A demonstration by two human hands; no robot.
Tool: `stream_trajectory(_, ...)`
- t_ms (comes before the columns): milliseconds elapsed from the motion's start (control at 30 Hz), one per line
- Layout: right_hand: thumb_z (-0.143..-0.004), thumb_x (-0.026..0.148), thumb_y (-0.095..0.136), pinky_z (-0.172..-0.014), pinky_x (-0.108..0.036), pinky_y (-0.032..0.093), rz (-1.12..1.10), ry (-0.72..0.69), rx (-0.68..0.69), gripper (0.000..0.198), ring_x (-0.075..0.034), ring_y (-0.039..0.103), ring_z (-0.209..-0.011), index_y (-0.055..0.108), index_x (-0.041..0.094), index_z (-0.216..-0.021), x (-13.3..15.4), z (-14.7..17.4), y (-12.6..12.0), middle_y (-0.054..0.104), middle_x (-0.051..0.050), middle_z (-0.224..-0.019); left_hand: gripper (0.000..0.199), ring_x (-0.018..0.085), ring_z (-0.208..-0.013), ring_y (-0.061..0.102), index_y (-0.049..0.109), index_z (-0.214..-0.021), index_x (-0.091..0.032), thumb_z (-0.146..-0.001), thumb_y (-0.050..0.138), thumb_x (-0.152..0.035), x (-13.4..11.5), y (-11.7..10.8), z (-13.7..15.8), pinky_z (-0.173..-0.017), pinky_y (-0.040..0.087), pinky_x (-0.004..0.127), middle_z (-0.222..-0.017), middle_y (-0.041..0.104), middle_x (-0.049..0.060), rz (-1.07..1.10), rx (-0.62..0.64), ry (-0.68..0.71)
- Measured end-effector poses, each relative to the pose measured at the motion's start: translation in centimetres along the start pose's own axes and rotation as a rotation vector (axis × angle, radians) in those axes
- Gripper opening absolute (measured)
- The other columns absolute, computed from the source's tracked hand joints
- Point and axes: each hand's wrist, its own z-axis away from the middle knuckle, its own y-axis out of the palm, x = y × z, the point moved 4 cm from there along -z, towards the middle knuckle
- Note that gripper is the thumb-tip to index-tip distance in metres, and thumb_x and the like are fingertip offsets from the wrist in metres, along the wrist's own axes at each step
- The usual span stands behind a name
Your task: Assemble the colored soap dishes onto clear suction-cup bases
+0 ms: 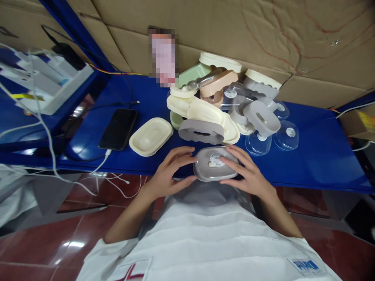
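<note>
A grey soap box (pixel 202 171) with a clear lid and a round white label lies at the blue table's front edge, between my hands. My left hand (pixel 172 171) is at its left end, with thumb and fingertips against the rim. From the other side, my right hand (pixel 247 171) grips the box, its fingers reaching over the lid near the label. Just behind stands a grey slotted tray (pixel 200 132) on its side. Left of it is a cream soap dish (pixel 150 136), lying flat.
A pile of cream, green, peach and grey dish parts (pixel 206 111) stands against the cardboard wall (pixel 219 23). Clear lids (pixel 286 134) lie at its right. To the left are a black phone (pixel 118 128) on a white cable and a white power-strip tray (pixel 73 84) with tangled cords.
</note>
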Motion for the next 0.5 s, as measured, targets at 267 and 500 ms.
stream_trajectory(267, -0.091, 0.064, 0.079, -0.110, -0.060, 0.058, 0.157, 0.211, -0.402, 0.068, -0.038, 0.070, -0.129, 0.068, 0.024, -0.144, -1.9, 4.9, -7.0, 0.071, -0.019, -0.139, 0.075, 0.041, -0.164, 0.033, 0.039, -0.166, -0.034, -0.100, 0.073, -0.024, 0.0, 0.5, -0.4, -0.123, 0.049, 0.062, -0.178, 0.023, 0.017, -0.240, -0.142, -0.050)
stream_trajectory(500, -0.083, 0.078, 0.074, -0.115, -0.060, 0.050, 0.868, 0.746, -0.718, 0.089, -0.044, 0.063, -0.138, 0.069, 0.014, -0.145, -12.6, 13.9, -13.8, 0.066, -0.025, -0.145, 0.103, 0.046, -0.170, -0.004, 0.000, -0.177, -0.030, -0.103, 0.072, -0.035, 1.0, 1.5, -0.8, -0.132, 0.020, 0.076, -0.184, -0.008, 0.019, -0.355, -0.034, -0.131)
